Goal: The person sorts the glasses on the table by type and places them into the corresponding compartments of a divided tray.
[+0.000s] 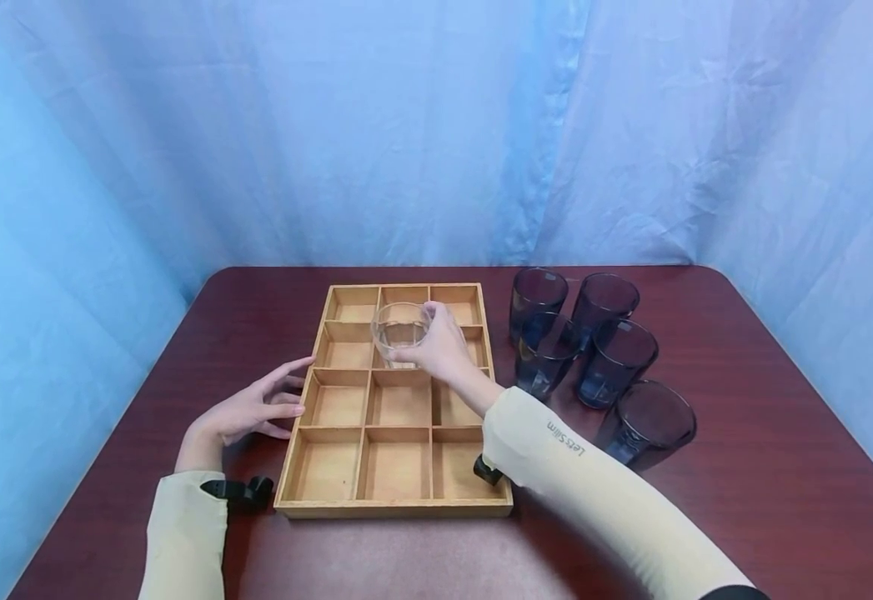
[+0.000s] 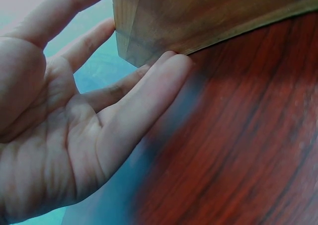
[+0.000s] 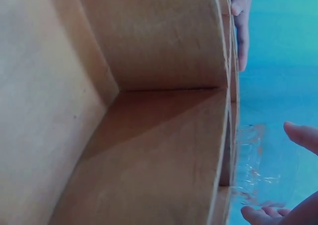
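Now the right hand (image 1: pixel 447 346) pinches the clear glass (image 1: pixel 397 335), upright over the box (image 1: pixel 394 505), middle column, second row from the far end; the left hand (image 1: pixel 244 410), fingers spread, touches its left side, farther off.

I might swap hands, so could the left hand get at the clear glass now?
Likely yes: the left hand touches the tray, nothing visible blocks its way to the clear glass, and the right hand leaves that glass's left side uncovered.

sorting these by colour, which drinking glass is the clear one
The clear, round drinking glass in the right hand; the five dark-tinted glasses stand together right of the divided wooden tray.
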Demonstrator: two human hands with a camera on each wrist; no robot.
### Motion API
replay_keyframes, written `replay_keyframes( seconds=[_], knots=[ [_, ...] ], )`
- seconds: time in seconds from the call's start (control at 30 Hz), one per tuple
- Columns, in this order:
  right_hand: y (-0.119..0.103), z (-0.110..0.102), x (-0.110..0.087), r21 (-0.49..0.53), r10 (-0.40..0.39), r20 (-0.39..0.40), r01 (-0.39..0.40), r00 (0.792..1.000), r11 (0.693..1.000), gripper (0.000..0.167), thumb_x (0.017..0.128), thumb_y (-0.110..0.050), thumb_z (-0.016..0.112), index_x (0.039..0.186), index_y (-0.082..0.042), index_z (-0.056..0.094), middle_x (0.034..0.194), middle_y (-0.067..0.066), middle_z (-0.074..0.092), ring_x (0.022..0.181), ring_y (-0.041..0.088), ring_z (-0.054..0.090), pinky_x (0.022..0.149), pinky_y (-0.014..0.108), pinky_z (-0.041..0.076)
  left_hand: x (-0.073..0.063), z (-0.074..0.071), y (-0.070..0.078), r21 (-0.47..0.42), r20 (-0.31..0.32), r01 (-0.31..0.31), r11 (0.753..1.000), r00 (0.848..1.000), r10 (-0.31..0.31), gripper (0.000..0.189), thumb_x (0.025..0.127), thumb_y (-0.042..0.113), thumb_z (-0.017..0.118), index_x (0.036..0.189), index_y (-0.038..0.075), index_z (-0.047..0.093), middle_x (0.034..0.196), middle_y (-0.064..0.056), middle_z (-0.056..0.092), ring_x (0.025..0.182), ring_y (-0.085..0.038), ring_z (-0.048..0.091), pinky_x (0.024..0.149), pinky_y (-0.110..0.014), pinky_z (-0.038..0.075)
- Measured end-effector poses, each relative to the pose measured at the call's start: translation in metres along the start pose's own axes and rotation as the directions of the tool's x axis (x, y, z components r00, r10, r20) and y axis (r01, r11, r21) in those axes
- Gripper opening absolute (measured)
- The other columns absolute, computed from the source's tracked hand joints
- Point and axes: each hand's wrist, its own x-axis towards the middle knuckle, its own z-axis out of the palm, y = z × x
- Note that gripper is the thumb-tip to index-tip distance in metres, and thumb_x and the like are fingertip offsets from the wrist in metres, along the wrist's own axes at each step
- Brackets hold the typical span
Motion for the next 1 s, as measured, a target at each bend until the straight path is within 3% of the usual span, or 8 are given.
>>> replay_keyframes(
  seconds=[0.33,0.77,1.0],
  knots=[
    [-0.001,-0.029,-0.030,-0.010,-0.071,0.002,0.071,0.997,0.997,0.092,0.074,-0.020,0.085,0.146,-0.004,0.031,0.148,0.014,0.041,0.139,0.029,0.039,0.111,0.045,0.037,-0.003,-0.001,-0.003,-0.008,0.009,-0.006,1.000,1.000,0.006,0.080,0.093,0.020,0.065,0.155,0.028,0.015,0.148,-0.027,0.023,0.128,-0.047,0.044,0.080,-0.051,0.057],
    [0.011,-0.057,-0.076,0.052,-0.134,0.123,0.129,0.983,0.990,0.090,0.077,-0.016,0.082,0.148,-0.004,0.029,0.151,0.015,0.039,0.142,0.029,0.035,0.112,0.046,0.037,-0.008,-0.003,-0.009,-0.009,0.022,-0.017,1.000,1.000,0.017,0.080,0.094,0.020,0.064,0.156,0.026,0.014,0.149,-0.027,0.023,0.126,-0.044,0.047,0.080,-0.051,0.057],
    [0.022,-0.072,-0.096,0.085,-0.161,0.133,0.150,0.978,0.985,0.084,0.078,-0.013,0.081,0.146,-0.001,0.032,0.149,0.018,0.040,0.141,0.032,0.037,0.111,0.046,0.038,-0.010,-0.004,-0.010,-0.006,0.025,-0.024,1.000,0.999,0.024,0.080,0.094,0.020,0.063,0.156,0.026,0.013,0.150,-0.028,0.021,0.125,-0.046,0.047,0.079,-0.052,0.057]
  ],
)
